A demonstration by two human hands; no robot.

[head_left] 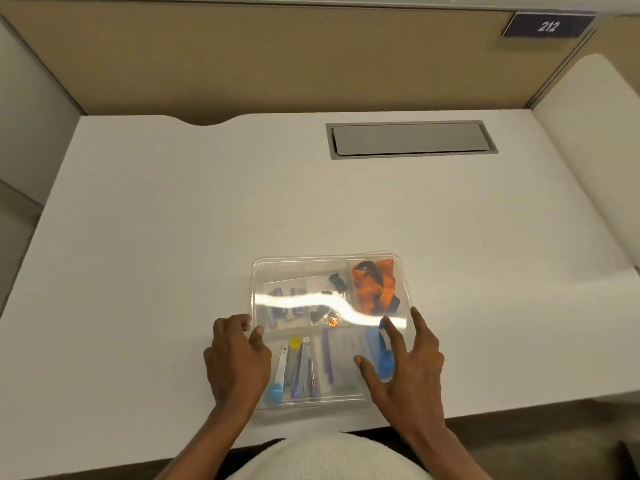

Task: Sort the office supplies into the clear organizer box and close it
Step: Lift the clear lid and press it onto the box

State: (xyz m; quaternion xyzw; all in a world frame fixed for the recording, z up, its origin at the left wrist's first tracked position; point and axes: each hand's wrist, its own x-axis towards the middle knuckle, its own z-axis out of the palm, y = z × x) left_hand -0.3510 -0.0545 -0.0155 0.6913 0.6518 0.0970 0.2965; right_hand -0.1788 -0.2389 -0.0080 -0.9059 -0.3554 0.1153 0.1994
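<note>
The clear organizer box [263, 268] lies on the white desk near its front edge, its transparent lid down over the compartments. Through the lid I see an orange and black lanyard [372, 289] at the back right, black binder clips [337, 282], purple items [277, 303], pens and a yellow-capped item [295, 342], and a blue stapler [379, 355]. My left hand [235, 358] rests on the box's left edge, thumb on the lid. My right hand [405, 365] lies flat on the lid's right front part, fingers spread.
A grey cable hatch [410, 138] is set into the white desk [173, 220] at the back right. A tan partition [277, 57] with a "212" sign [547, 26] stands behind. My white-clothed lap [325, 459] meets the desk's front edge.
</note>
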